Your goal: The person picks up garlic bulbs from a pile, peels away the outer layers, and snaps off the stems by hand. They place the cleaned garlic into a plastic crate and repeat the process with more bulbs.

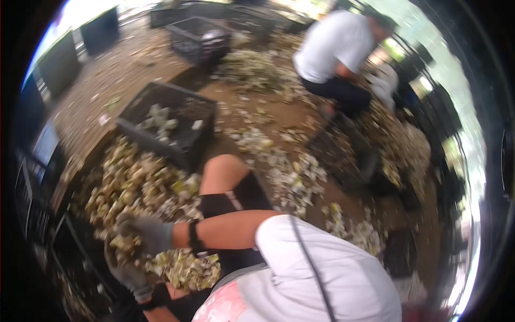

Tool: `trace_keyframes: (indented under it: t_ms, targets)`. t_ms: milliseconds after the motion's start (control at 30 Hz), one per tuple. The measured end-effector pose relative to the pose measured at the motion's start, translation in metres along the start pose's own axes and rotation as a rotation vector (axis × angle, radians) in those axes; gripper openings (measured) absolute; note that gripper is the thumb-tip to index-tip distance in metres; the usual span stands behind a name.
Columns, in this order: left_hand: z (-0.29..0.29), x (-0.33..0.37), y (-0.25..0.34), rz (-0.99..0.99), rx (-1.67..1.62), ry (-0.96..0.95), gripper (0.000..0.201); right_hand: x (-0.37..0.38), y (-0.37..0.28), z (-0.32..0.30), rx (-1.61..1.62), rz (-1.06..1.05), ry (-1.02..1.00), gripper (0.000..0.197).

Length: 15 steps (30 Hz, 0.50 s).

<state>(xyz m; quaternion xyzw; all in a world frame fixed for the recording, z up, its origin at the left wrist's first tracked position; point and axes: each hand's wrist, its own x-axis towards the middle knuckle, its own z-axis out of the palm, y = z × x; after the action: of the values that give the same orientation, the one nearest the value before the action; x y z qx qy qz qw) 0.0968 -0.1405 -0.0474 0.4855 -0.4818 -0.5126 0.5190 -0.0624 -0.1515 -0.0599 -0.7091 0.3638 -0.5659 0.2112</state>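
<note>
My right hand [147, 232], in a grey glove, reaches over a heap of pale yellow-brown, bulb-like produce [126, 180]. Its fingers curl in, closed on something too blurred to make out. Just below it, nearer my body, is my left hand [131, 278], also gloved in grey. The fingers of the left hand bend around a yellow-brown bulb-like clump [126, 251] that sits between both hands. Where the clump ends and the heap behind it begins is smeared by motion. Dark bands circle both wrists.
Beyond my knee [225, 174] stands a black crate [188, 137] with some pale pieces inside. Another dark crate [185, 40] lies farther off. A co-worker in a white shirt [335, 45] bends over at the far right. Pale scraps [295, 180] litter the brown floor, and crates line my left side.
</note>
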Motion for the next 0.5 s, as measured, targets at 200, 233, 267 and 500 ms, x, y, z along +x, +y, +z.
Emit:
trace_keyframes:
  t_ms: [200,233,267,500]
  targets:
    - [0.049,0.015,-0.023,-0.06,-0.075,-0.131,0.033,0.0,0.027,-0.029,0.601,0.77,0.128,0.032]
    - [0.08,0.016,-0.025,-0.079,-0.093,-0.235,0.034,-0.005,0.061,-0.027,0.412,0.768,0.108,0.033]
    - [0.098,0.014,-0.026,-0.093,-0.102,-0.3,0.035,-0.01,0.08,-0.028,0.243,0.772,0.053,0.035]
    - [0.111,0.023,-0.078,-0.211,-0.135,-0.415,0.039,0.008,0.023,-0.027,0.339,0.785,-0.024,0.044]
